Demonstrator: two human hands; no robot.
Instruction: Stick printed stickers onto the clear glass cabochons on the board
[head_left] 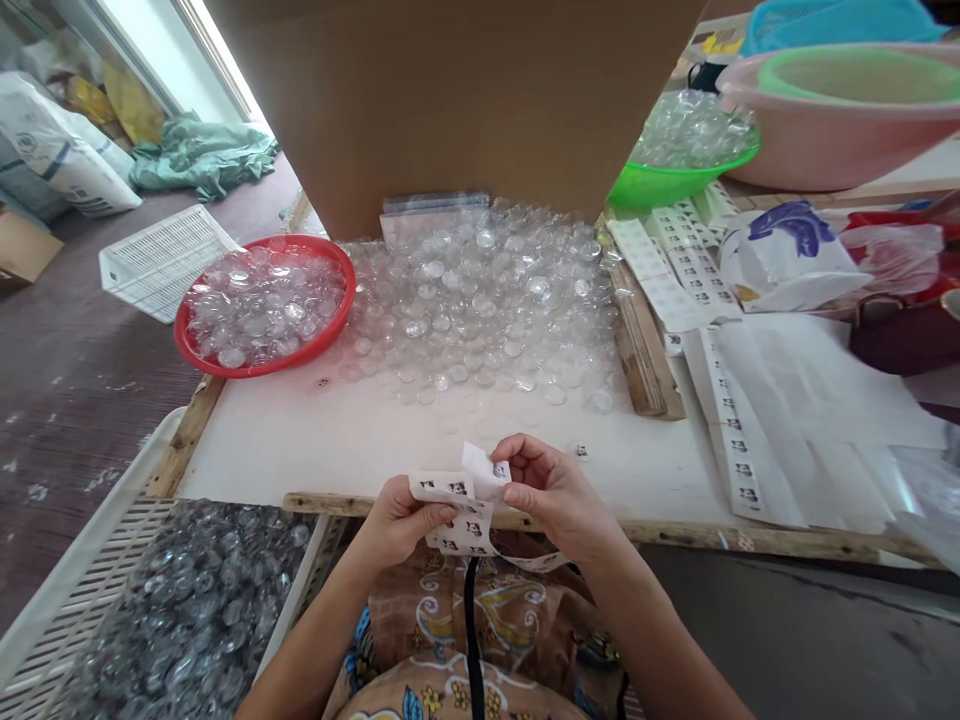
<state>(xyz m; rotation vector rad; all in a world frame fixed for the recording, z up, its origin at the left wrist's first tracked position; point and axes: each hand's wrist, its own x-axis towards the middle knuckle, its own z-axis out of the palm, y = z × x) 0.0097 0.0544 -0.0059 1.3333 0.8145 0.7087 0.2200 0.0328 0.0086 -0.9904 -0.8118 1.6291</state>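
Observation:
My left hand and my right hand are both closed on a white sticker strip with small black printed marks, held at the near edge of the white board. My right fingers pinch the strip's curled upper end; the rest hangs down over my lap. Beyond my hands a heap of clear glass domes lies spread on the board. A red basket filled with the same domes sits at the left.
A cardboard sheet stands behind the heap. A green bowl of domes, a pink basin, more sticker strips and white papers lie right. A white crate of domes stands lower left. One loose sticker lies on the board.

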